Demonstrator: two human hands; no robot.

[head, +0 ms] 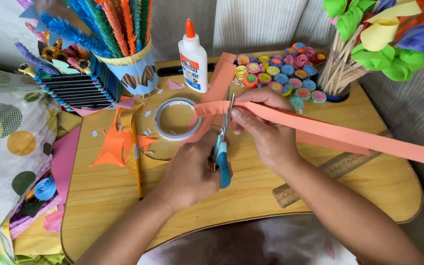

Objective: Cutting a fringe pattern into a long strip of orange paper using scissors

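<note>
A: What sits at the far left?

B: A patterned cloth (pixel 6 132) with circles, then a stack of dark ridged card (pixel 77 91). Beside it stands a blue cup (pixel 133 73) full of fringed paper stems in blue, green and orange.

A: And on the bench (pixel 123 196)?

B: Orange paper scraps (pixel 111 145) lie toward its left side, with a pencil (pixel 136 162) just beside them. Next comes a roll of clear tape (pixel 175 119) lying flat, and behind it a white glue bottle (pixel 194 59) with an orange cap, upright.

A: Where are the hands?

B: Close together in the middle. The left hand (pixel 190 172) is closed round the blue handles of the scissors (pixel 222 142), blades pointing away from the person. The blades meet the fringed end of a long orange paper strip (pixel 330 130); whether they are open or closed on it, I cannot tell.

A: The other one?

B: The right hand (pixel 263 130) pinches the strip just beside the blades, fingers on top. The strip runs off to the right edge, raised above the bench.

A: Anything past that?

B: Small rolled paper flowers (pixel 280 71) in many colours lie behind the hands. A ruler (pixel 334 169) lies under the strip. At top right, a holder of wooden sticks (pixel 339 73) carries large paper roses (pixel 384 34).
</note>
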